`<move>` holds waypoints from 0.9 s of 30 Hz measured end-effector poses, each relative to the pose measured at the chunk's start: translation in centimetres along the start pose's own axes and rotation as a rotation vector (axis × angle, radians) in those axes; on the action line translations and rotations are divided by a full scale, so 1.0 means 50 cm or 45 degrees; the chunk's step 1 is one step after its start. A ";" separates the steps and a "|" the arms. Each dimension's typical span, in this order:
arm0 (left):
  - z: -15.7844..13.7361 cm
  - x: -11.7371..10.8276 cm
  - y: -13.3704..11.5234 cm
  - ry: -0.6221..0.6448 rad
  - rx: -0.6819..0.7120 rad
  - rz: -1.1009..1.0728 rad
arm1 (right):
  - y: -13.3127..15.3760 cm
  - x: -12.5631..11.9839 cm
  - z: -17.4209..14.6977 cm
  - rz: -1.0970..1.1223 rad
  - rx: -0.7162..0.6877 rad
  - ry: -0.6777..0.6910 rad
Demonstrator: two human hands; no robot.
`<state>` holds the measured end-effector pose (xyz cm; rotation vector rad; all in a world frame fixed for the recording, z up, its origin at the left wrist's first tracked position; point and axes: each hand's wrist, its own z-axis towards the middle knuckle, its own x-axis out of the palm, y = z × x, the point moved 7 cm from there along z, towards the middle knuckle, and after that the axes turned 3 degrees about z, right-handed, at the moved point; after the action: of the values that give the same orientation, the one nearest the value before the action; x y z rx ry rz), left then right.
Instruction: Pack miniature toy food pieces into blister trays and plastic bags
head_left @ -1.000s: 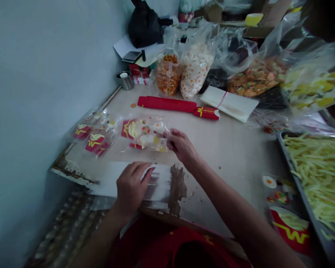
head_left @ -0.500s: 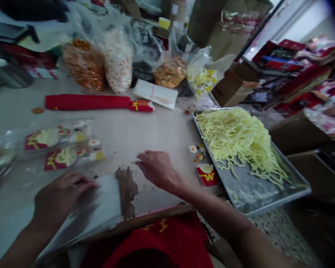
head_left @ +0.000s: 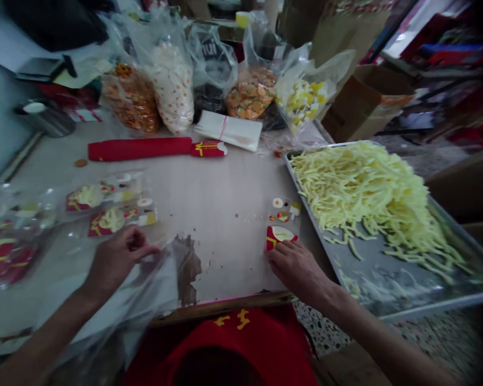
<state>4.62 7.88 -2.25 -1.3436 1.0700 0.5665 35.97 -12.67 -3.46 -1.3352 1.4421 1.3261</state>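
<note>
At the left of the table (head_left: 221, 187), 2 packs (head_left: 123, 219) lie flat just past my left hand (head_left: 115, 260), so I'd want my knuckles to clear them without a nudge. By my thumb, clear film (head_left: 139, 292) slants down over white sheets (head_left: 163, 284); to part it cleanly, I judge, I should catch a single layer at its edge and draw gently. That hand is half curled, forefinger bent in, thumb stretched toward the film; through the blur I cannot tell whether I have it pinched. My left forearm slants in from the lower left.

Across to the right, my right hand (head_left: 300, 268) is palm down over the near end of another pack (head_left: 282, 232), which lies just left of the tray (head_left: 370, 273) of fries (head_left: 366, 179). My fingers bend closely together and touch it; with the thumb hidden, I cannot tell gripping from resting. A light touch under the edge, lifted level, should stop its small pieces sliding. My right forearm reaches in from the lower right.
</note>
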 end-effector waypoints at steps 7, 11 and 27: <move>-0.044 0.076 0.046 0.809 -0.432 -0.664 | 0.025 -0.038 0.140 0.123 -0.325 -0.007; -0.065 0.083 0.029 1.077 -0.422 -0.786 | -0.044 -0.024 0.181 -0.049 -0.538 -0.001; 0.008 0.021 0.008 0.290 -0.381 -0.639 | 0.026 -0.157 0.260 0.127 -0.361 -0.310</move>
<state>4.83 8.08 -3.39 -1.8990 0.7972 0.2035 34.53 1.48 2.02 -1.2365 1.2000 1.7449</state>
